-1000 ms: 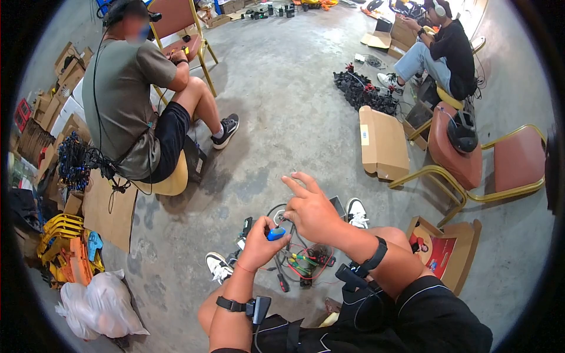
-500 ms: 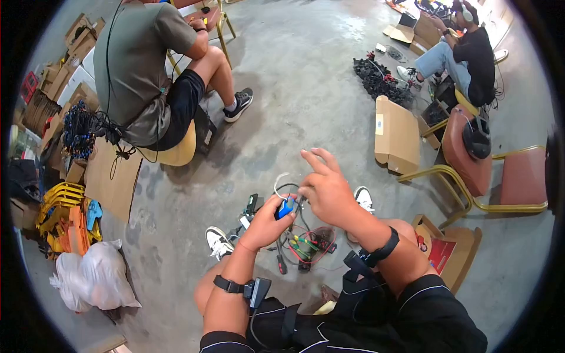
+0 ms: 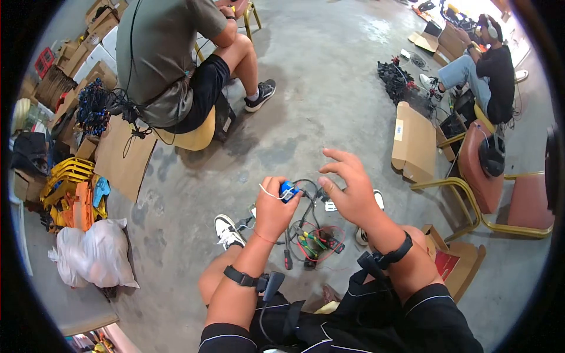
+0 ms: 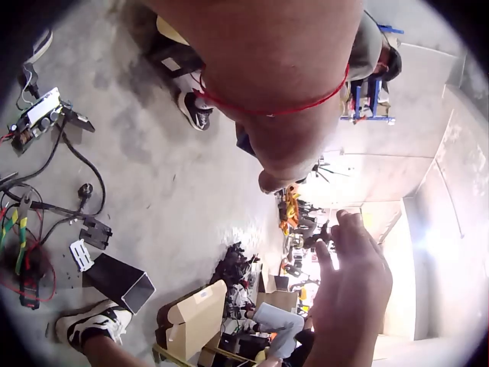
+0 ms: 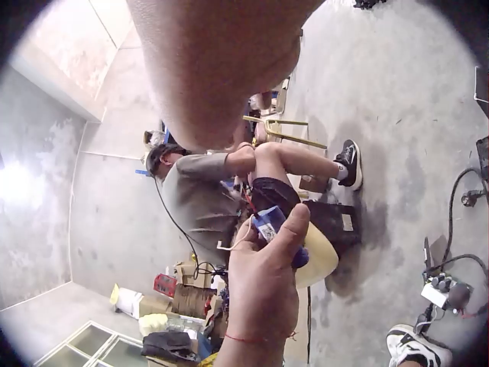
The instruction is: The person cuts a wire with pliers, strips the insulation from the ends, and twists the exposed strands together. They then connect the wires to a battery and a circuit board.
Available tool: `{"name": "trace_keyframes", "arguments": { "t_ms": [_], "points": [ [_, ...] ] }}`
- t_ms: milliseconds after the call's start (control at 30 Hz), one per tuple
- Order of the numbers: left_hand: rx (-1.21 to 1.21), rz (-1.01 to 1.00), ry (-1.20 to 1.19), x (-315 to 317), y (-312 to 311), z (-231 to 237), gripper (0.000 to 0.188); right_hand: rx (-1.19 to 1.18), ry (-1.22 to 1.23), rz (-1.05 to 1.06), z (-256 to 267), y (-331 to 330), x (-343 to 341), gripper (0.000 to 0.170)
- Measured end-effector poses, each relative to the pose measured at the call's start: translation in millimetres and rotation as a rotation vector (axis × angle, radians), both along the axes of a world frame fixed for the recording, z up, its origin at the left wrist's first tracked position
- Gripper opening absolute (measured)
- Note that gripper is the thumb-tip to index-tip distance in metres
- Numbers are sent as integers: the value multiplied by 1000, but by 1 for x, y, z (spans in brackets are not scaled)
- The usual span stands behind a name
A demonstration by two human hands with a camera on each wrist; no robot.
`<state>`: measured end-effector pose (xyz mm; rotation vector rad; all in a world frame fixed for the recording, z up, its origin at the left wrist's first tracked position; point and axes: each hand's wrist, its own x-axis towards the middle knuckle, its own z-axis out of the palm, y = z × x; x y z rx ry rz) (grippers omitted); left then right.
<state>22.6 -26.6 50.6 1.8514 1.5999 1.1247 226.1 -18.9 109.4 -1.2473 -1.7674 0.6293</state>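
My left hand [image 3: 273,215] holds a small blue battery pack [image 3: 287,192] between thumb and fingers. A white lead [image 3: 269,192] from the pack lies across the back of that hand. In the right wrist view the pack [image 5: 269,222] shows a printed label, and the thumb presses along its side. My right hand [image 3: 351,191] is raised to the right of the pack, apart from it, fingers spread and holding nothing. The left wrist view shows this right hand [image 4: 351,287] too, with the pack hidden behind the left hand.
Between my shoes lie black cables [image 3: 306,220], pliers with green and yellow handles [image 3: 309,244] and a screwdriver [image 3: 288,259]. A black rectangular tube [image 4: 122,283] and a circuit board [image 4: 38,118] are on the floor. One person [image 3: 162,65] sits ahead left, another [image 3: 494,73] far right.
My right hand has drawn away from the pack to the right. The left hand has turned, and the white lead has swung from above the pack to over that hand. The head view has shifted.
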Motion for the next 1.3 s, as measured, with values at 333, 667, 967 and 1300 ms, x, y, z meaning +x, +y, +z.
{"name": "trace_keyframes", "arguments": {
  "t_ms": [333, 667, 967, 1300],
  "points": [
    [68, -186, 238, -2, -4, -5, 39, 12, -336, 166, -9, 1, -3, 37],
    [12, -239, 264, -1, -9, -7, 28, 58, -431, 182, -10, -3, -7, 13],
    [-536, -304, 81, 10, -11, 17, 39, 122, -442, 165, -8, -5, -6, 12],
    [-589, -396, -238, 3, -5, 2, 55, 113, -369, 52, -2, -1, -1, 12]
  ]
}}
